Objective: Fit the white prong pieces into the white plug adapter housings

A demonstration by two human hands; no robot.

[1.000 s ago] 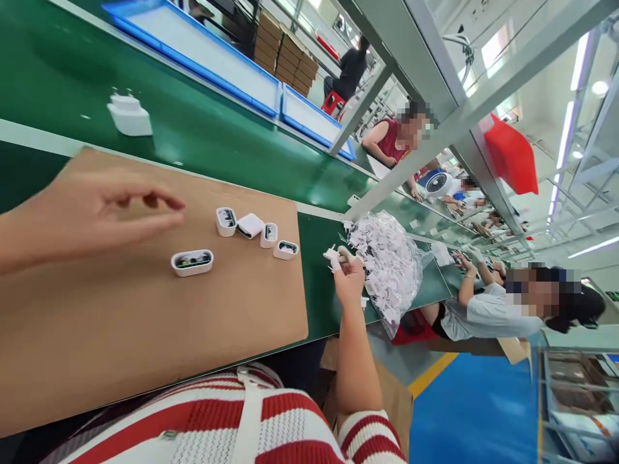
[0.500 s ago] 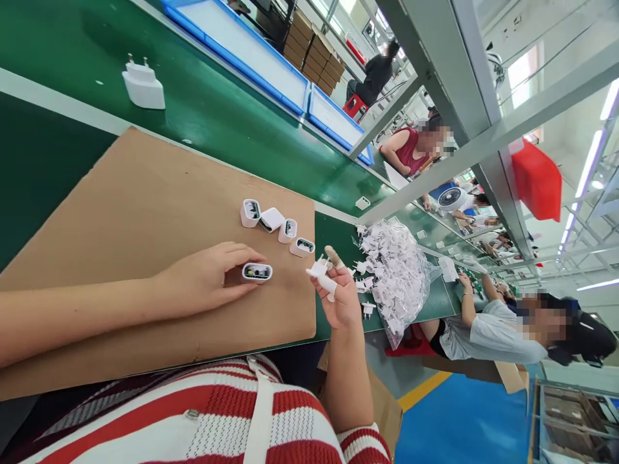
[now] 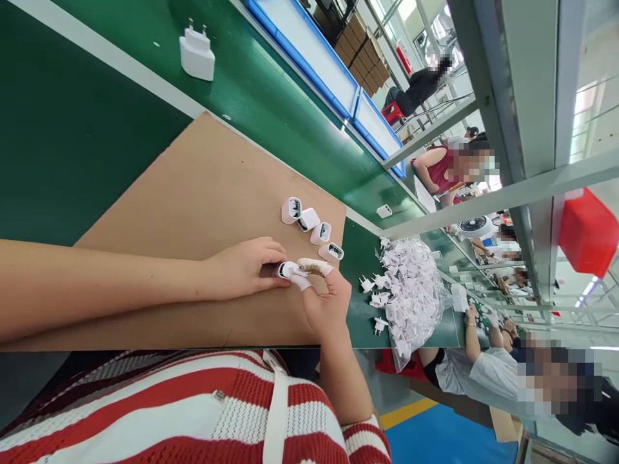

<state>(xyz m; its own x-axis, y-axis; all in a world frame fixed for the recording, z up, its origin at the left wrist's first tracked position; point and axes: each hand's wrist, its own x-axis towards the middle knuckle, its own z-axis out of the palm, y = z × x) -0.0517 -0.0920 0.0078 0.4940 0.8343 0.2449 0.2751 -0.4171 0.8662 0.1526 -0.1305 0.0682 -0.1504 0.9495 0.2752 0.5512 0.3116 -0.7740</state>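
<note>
My left hand (image 3: 249,267) grips a white charger housing (image 3: 282,271) by its sides, low over the cardboard sheet (image 3: 207,200). Covers on the thumb and finger of my right hand (image 3: 326,293) pinch a white plug cap (image 3: 296,270) against the housing's opening. Fingers partly hide the joint, so I cannot tell how deep the cap sits. Several open housings (image 3: 331,252) stand or lean in a slanting row just beyond my hands, circuit boards showing inside some. To the right, loose plug caps (image 3: 380,299) lie beside a clear bag (image 3: 416,296) heaped with more of them.
An assembled charger (image 3: 197,55) stands on the green belt (image 3: 271,138) at the far left. Blue-rimmed trays (image 3: 309,51) line its far side. A metal frame post (image 3: 435,219) rises beyond the bag. A co-worker in a grey shirt (image 3: 493,374) sits at right.
My right hand has moved left with the plug cap and brought it onto the housing in my left hand. The camera view has turned, shifting the scene.
</note>
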